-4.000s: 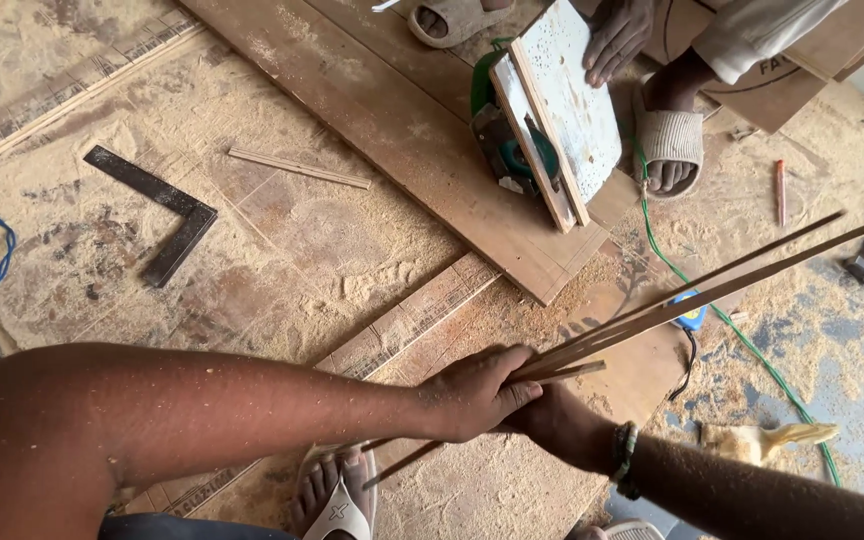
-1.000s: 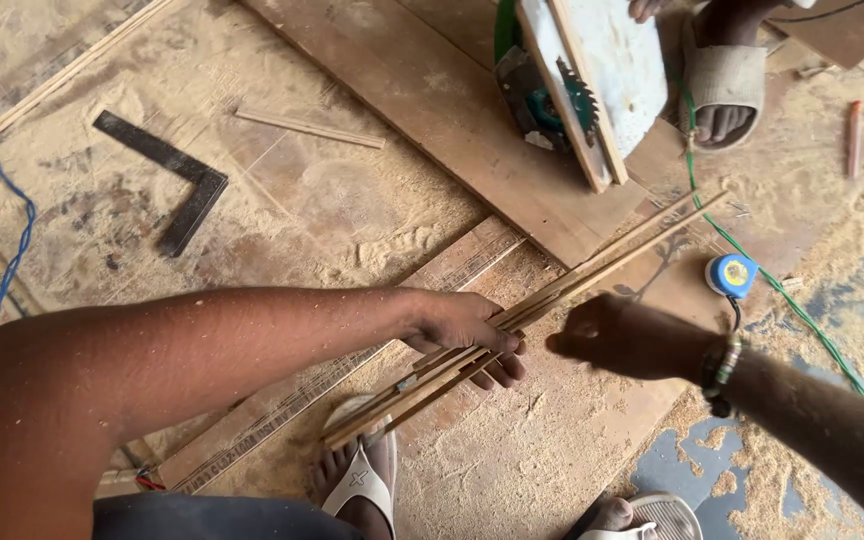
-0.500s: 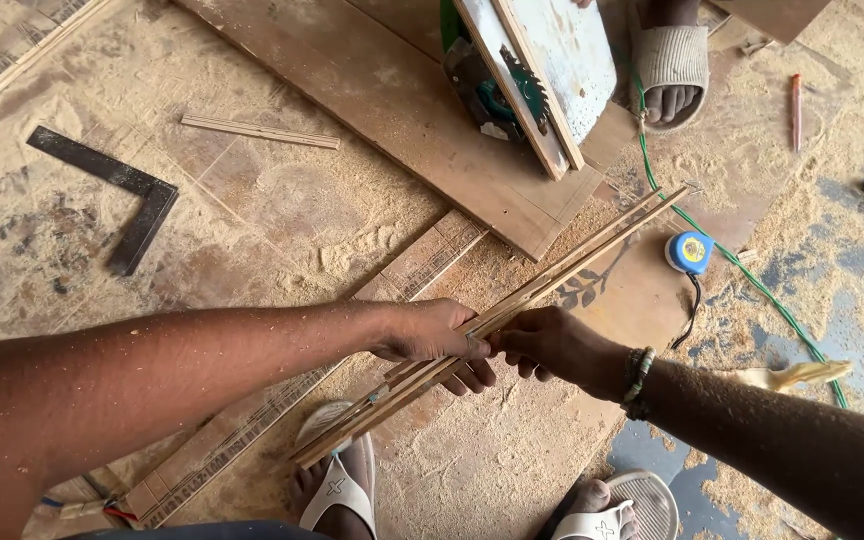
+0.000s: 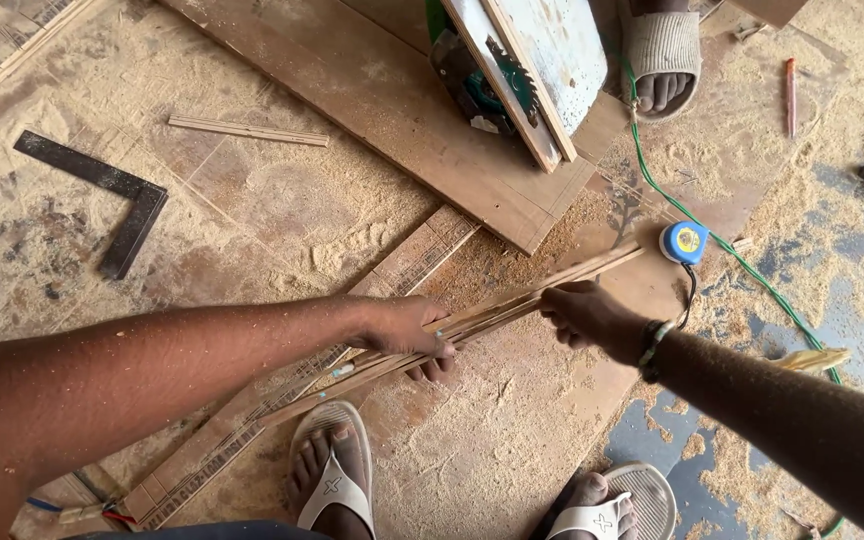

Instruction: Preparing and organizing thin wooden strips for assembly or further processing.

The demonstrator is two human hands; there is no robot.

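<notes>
Since half a second ago the bundle of thin wooden strips [image 4: 472,318] has been drawn lower and nearer the feet, and the two hands have been spread further apart along it. Beyond the grip, a long wide plank [image 4: 372,95] is laid across the sawdust-covered floor [image 4: 282,215], with an upturned circular saw [image 4: 512,70] set on its far end. Far to the left of the grip a dark metal try square [image 4: 117,205] is seen, and a single loose wooden strip [image 4: 249,131] lies beyond it. The bundle is held slanted just above the floor, its raised end pointing toward a small blue tape measure [image 4: 684,242] just past the right hand. The left hand [image 4: 407,328] is closed around the bundle's middle, fingers wrapped under it; the right hand [image 4: 582,312] is clamped on it nearer the raised end, though how many strips are pinched there cannot quite be told. Below the grip, a sandalled foot [image 4: 330,470] is planted.
</notes>
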